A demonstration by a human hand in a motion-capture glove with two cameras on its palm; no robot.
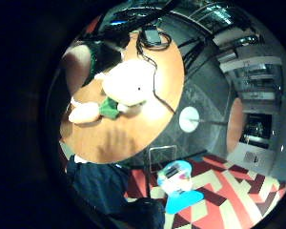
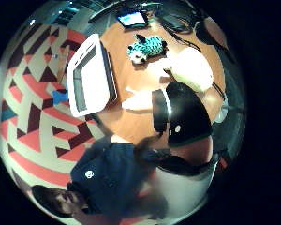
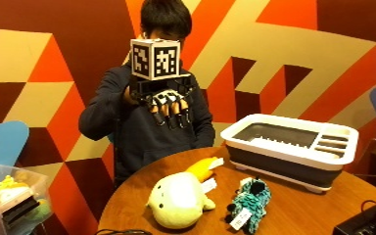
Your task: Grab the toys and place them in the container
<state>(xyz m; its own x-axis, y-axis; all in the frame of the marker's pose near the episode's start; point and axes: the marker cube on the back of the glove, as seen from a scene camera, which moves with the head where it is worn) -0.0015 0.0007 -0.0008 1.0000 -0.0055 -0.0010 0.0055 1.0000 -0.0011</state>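
Gloved right hand point(image 3: 165, 100) raised high above round table point(image 3: 318, 208); open air beneath. Below it pale plush point(image 3: 178, 196), striped plush point(image 3: 250, 200) beside; grey-and-white container point(image 3: 292, 147) off to the side, top open

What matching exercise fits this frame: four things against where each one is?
Things:
1. gloved right hand
2. yellow plush toy
3. teal striped plush toy
4. container

Places:
A. on the table, between the other toy and the container
B. raised in front of the person's chest, holding nothing
C. at the table's far edge, nothing in it
D. on the table, nearest the person

Pairs: 1-B, 2-D, 3-A, 4-C
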